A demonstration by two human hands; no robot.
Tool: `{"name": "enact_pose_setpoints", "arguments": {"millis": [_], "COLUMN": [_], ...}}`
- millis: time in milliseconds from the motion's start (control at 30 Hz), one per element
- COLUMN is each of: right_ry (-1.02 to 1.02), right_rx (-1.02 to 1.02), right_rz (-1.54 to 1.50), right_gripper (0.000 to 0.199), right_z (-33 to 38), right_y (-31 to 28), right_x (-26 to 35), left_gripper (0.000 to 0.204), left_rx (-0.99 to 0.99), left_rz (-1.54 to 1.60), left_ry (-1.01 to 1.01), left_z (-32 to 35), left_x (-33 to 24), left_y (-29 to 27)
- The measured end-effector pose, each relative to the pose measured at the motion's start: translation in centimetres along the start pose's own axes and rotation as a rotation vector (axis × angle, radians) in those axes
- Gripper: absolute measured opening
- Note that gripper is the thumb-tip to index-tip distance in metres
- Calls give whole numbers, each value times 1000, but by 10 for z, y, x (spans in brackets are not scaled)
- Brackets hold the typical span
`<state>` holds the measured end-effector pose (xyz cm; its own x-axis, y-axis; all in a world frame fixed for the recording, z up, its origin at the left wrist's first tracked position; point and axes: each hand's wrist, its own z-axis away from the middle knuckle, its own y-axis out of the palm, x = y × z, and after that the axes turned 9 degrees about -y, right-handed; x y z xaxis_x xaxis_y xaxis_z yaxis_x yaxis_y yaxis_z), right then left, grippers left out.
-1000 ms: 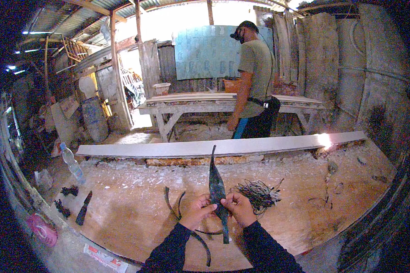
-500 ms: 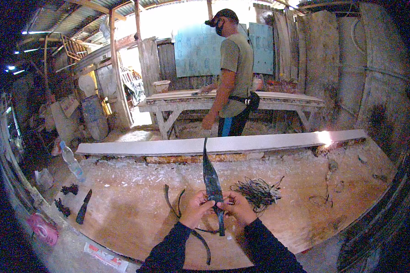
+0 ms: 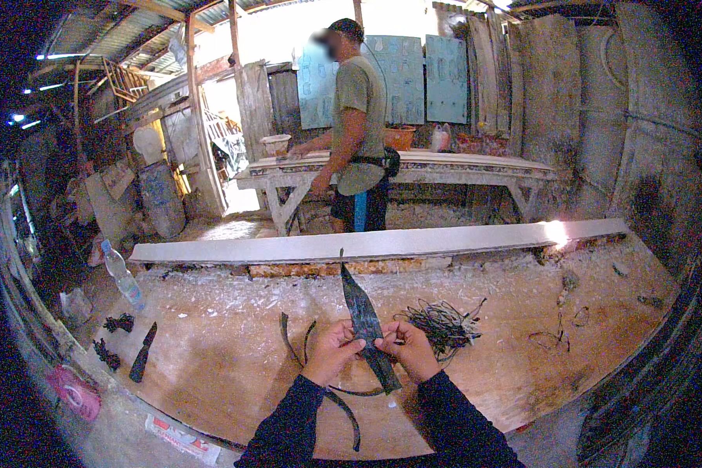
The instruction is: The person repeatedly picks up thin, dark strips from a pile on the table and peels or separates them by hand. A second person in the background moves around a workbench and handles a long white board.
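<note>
Left hand [image 3: 334, 352]: grip closed to a pinch, thumb on top, on the left margin of a black strip [image 3: 359, 304]. Right hand [image 3: 410, 351]: grip likewise closed, thumb and fingertips on the right margin. Fingers beneath mostly hidden.

Strip is in front of the wearer, over the middle of the tabletop [image 3: 210, 390], slanting. Narrow tip points to the far edge, blunt end to the near edge. Cannot tell whether the blunt end touches wood.

Step in hand, my reading: opening or flattening the strip by its margins. Next move probably calls for an even pinch on both sides and a light sideways pull; the thin tip looks apt to flop or twist.

Around it: loose strips [image 3: 343, 417] between the left hand and the near edge; cord pile [image 3: 441, 324] just beyond the right hand; knife [image 3: 143, 355] near the left edge; bottle [image 3: 122, 274] by the far left corner; white plank [image 3: 312, 247] along the far edge.
</note>
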<state>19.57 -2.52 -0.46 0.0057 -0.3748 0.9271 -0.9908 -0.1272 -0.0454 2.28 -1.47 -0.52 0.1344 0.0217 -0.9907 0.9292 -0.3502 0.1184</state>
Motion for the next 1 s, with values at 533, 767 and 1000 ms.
{"name": "enact_pose_setpoints", "arguments": {"millis": [533,767,1000], "right_ry": [27,97,41], "right_rx": [49,33,-13], "right_rz": [-94,-158,26], "right_gripper": [20,15,17], "right_z": [3,3,-2], "right_y": [4,1,-4], "right_x": [5,9,-7], "left_gripper": [15,19,15], "left_rx": [-144,57,81], "left_rz": [-316,-174,-282], "left_ry": [130,-18,-20], "left_z": [10,9,13], "left_x": [-22,-20,-19], "left_y": [14,6,8]}}
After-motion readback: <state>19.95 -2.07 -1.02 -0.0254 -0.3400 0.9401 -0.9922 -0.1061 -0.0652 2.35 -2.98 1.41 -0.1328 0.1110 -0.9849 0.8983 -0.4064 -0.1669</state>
